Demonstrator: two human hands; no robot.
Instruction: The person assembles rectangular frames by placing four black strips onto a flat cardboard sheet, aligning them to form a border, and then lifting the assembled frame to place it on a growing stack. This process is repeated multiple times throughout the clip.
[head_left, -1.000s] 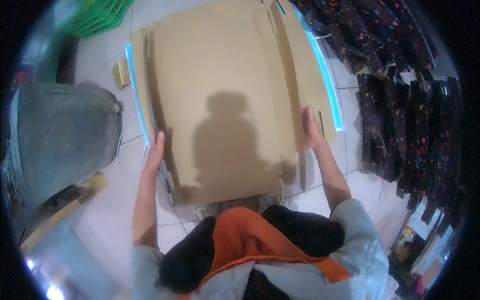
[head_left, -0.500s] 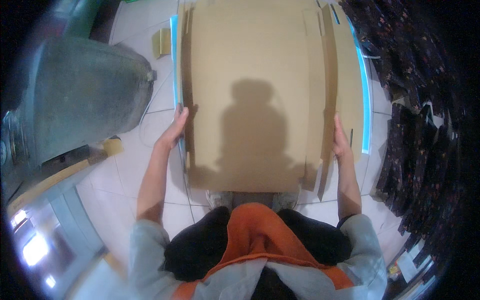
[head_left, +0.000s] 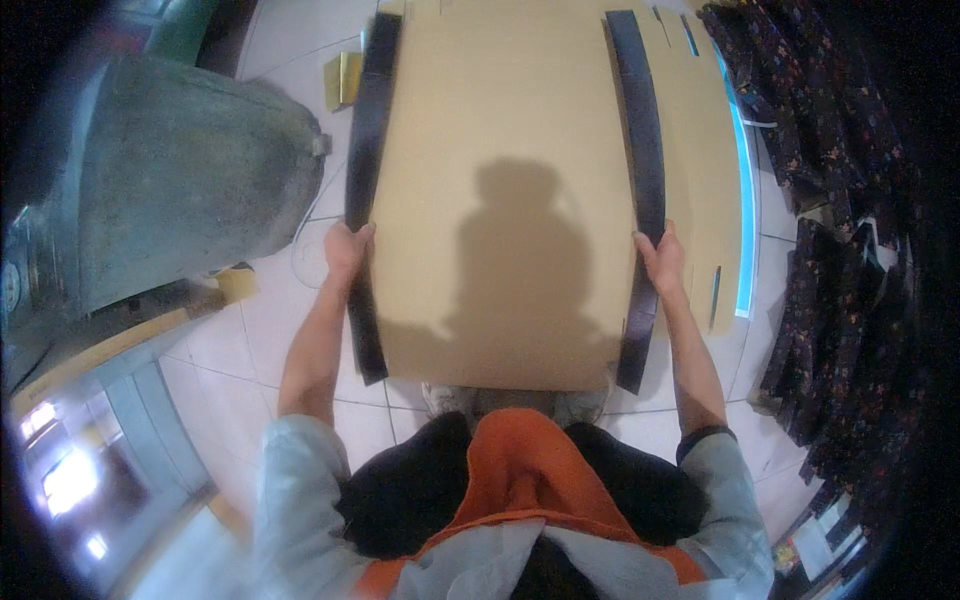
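Observation:
A large brown cardboard sheet (head_left: 430,180) lies before me with my shadow across it. Along its two sides run long narrow flaps, and both show a dark outer face. My left hand (head_left: 346,252) grips the left flap (head_left: 370,130) near its lower half, the thumb on the dark face. On the opposite side, my right hand (head_left: 660,262) is closed around the right flap (head_left: 640,130), thumb on top and fingers at the outer edge. What lies under each flap is hidden.
More cardboard (head_left: 700,190) with a bright blue edge (head_left: 745,210) extends beyond the right flap. Stacked dark patterned pieces (head_left: 840,310) line the right. A large grey-green object (head_left: 200,180) stands left, near a small yellowish piece (head_left: 343,80). Below is a tiled floor (head_left: 235,345).
Both side flaps have turned inward, so their dark faces now show. My hands have shifted with them, thumbs now over the flaps. The blue strip at the left is now mostly out of sight.

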